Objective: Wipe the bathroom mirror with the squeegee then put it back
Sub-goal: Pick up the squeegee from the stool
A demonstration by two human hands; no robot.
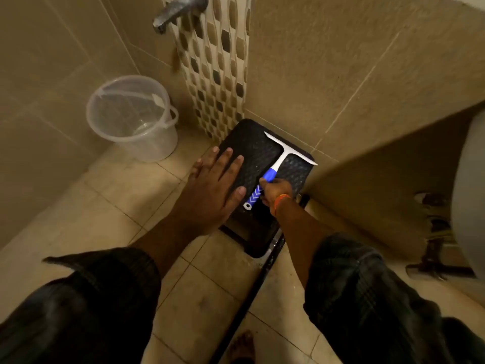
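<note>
Head view: looking down at a bathroom corner, floor tiles all around.
Squeegee (278,164): lying on top of the black stool (252,153), white blade at 1 o'clock near the wall, blue handle pointing to 7 o'clock.
Right hand (275,191): fingers curled around the blue handle, pinching it near the middle.
Left hand (217,179): spread flat, fingers wide, resting on or just over the stool's left side, just beside the handle; holding nothing.
Task so far: hard to say. No mirror in sight. Either picking the squeegee up to start, or setting it back down at the end. Cannot tell which.
Still left, maybe: wiping the mirror, then bringing the squeegee back to the stool.
Bucket (131,116): clear plastic, at 10 o'clock from the stool, well apart, on the floor. Looks empty, perhaps a little water at the bottom.
Tap (178,9): on the wall at 12 o'clock, above the bucket's side.
</note>
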